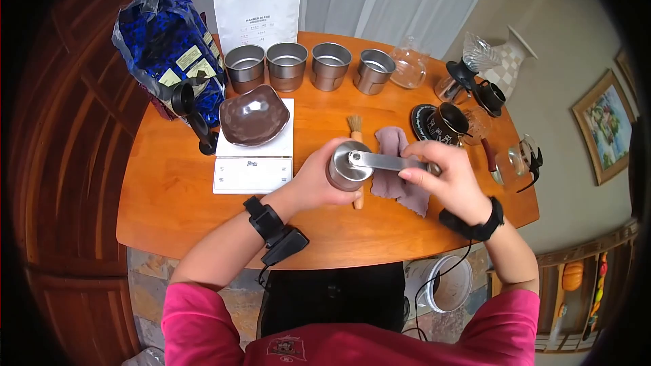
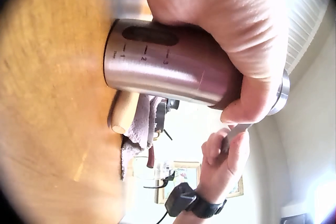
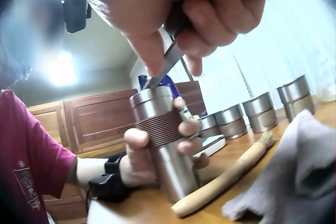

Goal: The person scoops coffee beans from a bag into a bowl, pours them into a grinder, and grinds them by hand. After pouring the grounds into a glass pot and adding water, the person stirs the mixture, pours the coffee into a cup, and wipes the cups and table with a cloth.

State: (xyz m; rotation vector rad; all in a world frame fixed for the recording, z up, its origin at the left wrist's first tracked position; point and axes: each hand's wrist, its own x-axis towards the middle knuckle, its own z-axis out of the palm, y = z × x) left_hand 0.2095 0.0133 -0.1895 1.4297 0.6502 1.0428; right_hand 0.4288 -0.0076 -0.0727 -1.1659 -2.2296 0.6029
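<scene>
Upright in the middle of the head view is a steel hand coffee grinder (image 1: 344,175), its base right at the tabletop in the left wrist view. My left hand (image 1: 313,175) wraps round its ribbed brown band (image 3: 159,129). From the lid a flat metal crank (image 1: 386,161) reaches out to the right. My right hand (image 1: 451,173) grips the dark knob at the crank's outer end. Behind the grinder lies a wooden-handled brush (image 3: 223,182), bristles toward the back. A mauve cloth (image 1: 407,190) lies crumpled to the brush's right.
Left of the grinder, a brown dish (image 1: 254,118) sits on a white scale (image 1: 253,179). Several steel cups (image 1: 331,71) line the back, near a blue bag (image 1: 169,41) and a white bag (image 1: 258,0). Glassware, including a carafe (image 1: 512,163), stands at the right.
</scene>
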